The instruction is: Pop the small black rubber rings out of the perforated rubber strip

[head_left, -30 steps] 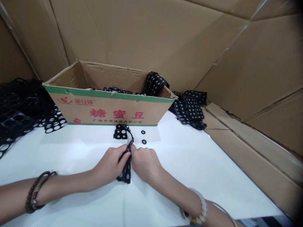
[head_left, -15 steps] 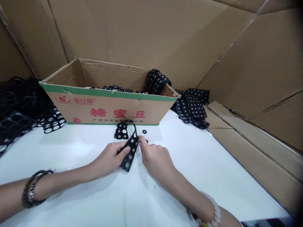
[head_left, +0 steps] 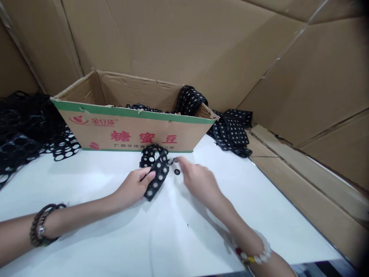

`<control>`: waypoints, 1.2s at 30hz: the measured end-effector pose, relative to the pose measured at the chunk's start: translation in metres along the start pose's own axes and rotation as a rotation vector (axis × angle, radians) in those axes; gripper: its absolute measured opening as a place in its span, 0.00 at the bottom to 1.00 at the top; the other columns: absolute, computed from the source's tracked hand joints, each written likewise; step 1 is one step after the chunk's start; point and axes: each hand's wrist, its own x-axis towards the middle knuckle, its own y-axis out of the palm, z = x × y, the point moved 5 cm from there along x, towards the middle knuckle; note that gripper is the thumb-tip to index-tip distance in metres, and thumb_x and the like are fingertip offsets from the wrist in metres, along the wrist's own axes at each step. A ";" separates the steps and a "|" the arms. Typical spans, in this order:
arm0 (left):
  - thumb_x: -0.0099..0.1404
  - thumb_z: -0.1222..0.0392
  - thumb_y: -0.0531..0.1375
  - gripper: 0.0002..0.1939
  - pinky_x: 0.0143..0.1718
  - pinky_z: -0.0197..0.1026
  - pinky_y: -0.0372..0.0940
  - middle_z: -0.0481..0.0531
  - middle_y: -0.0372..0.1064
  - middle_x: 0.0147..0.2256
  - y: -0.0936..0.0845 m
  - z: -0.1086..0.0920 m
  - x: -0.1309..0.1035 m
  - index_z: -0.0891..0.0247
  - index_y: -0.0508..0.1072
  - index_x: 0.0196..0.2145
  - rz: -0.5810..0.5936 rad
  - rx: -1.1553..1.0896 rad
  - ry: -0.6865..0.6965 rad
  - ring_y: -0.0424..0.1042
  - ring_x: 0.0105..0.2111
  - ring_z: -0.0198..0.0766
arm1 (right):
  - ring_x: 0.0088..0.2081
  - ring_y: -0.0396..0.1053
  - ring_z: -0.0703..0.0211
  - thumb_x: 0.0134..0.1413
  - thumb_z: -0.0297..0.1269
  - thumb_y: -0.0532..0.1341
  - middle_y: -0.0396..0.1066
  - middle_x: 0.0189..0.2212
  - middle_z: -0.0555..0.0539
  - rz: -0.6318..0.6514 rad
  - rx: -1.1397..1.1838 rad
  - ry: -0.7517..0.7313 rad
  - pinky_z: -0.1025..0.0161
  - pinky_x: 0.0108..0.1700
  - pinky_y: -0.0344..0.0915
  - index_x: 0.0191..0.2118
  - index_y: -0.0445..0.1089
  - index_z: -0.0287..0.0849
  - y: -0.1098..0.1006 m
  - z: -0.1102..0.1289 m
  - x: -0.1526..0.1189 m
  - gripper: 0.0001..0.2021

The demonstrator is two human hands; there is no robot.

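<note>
My left hand [head_left: 135, 188] pinches a black strip [head_left: 157, 177] dotted with rows of round grey-centred pieces, thumb on top. The strip's far end curls over and back down near the carton, where open holes show in it. My right hand [head_left: 198, 179], smeared by motion, is just right of the strip with its fingers closed together. A small blurred ring-like piece [head_left: 170, 162] shows between the strip and its fingertips. One small black ring [head_left: 176, 160] is right at the fingertips, and another black ring [head_left: 177, 172] lies on the table below. Whether the fingers hold anything is hidden.
A cardboard carton [head_left: 95, 132] with a green rim stands behind my hands, with black dotted material inside and a dotted roll [head_left: 190, 100] over its right corner. Black perforated sheets [head_left: 25, 127] are heaped at left. More dotted strips [head_left: 232, 130] lie at right on the white table [head_left: 115, 246].
My right hand has moved away from the strip, slightly up and right. A blurred small piece now shows beside the strip. The strip has tilted and its curled end shows wider.
</note>
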 end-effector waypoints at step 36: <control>0.63 0.55 0.43 0.15 0.24 0.33 0.50 0.44 0.55 0.19 0.000 -0.009 -0.003 0.63 0.53 0.20 -0.030 0.285 0.188 0.55 0.22 0.32 | 0.23 0.64 0.57 0.54 0.28 0.44 0.65 0.21 0.48 0.045 -0.153 -0.174 0.66 0.22 0.37 0.37 0.57 0.42 0.015 0.042 -0.021 0.08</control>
